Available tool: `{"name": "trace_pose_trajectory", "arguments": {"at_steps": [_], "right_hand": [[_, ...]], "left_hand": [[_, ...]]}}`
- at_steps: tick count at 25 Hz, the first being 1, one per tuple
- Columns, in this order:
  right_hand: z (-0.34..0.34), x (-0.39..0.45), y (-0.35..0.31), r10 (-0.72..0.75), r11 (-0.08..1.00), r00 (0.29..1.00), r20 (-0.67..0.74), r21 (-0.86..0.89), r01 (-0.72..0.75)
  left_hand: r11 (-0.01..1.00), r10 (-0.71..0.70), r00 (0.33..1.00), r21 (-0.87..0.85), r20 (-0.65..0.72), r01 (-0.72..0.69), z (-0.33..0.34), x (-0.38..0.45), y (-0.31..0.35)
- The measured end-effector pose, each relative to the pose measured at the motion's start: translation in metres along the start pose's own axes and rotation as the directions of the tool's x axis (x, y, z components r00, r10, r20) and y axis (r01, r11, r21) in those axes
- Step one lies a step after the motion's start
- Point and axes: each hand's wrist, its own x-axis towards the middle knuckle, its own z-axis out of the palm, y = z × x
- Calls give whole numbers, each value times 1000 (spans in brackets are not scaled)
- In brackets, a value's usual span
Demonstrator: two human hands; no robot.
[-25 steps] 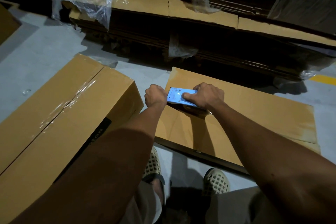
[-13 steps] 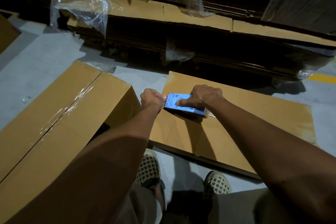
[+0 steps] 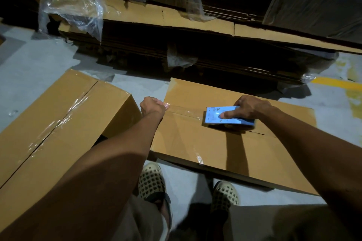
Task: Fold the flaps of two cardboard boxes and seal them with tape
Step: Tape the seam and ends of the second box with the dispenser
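1. The second brown cardboard box [image 3: 225, 143], at 3 o'clock of the taped brown box [image 3: 58, 123], is mid-seal.
2. The left hand [image 3: 152, 106] pinches the clear tape strip's [image 3: 184, 112] start at the box's 9 o'clock edge.
3. The right hand [image 3: 248, 108] grips the blue tape dispenser [image 3: 225, 117] on the seam.
4. Next, probably: run the dispenser toward 3 o'clock, pressing along the open seam [image 3: 258, 133].
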Motion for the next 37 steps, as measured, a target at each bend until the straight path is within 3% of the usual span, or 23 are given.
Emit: {"name": "trace_pose_trajectory", "arguments": {"at_steps": [3,6,7,9,11,12,15,19,24,29,37], "right_hand": [[3,-4,17,1,1000,1000,10,-9,0],[15,-3,7,-65,987,995,-74,-154,53],[16,-3,2,-79,981,992,-95,-183,61],[15,-2,-2,-75,983,992,-106,-176,55],[13,-3,-1,-57,984,993,-107,-177,38],[13,-3,-3,-48,978,993,-111,-205,25],[18,-5,-13,-73,943,985,-158,-334,17],[20,-8,-10,-123,965,982,-146,-248,84],[15,-10,4,-92,988,992,-85,-132,80],[15,-11,31,-53,993,998,-30,-106,49],[1,-44,132,171,980,985,-36,-96,-174]], "left_hand": [[999,29,1000,37,-7,-29,0,-2,2],[958,140,990,255,-10,-133,6,-8,4],[901,219,976,388,-18,-195,10,-12,3],[648,476,877,648,66,-400,21,-22,-2],[382,592,726,672,350,-634,40,-41,-11],[344,547,691,626,472,-700,51,-53,-17],[318,387,730,662,563,-679,73,-70,-33],[238,407,714,689,569,-685,80,-69,-40],[288,503,704,671,501,-683,79,-70,-52],[297,461,728,685,507,-665,77,-67,-50],[283,460,715,677,527,-680,77,-67,-48]]}}
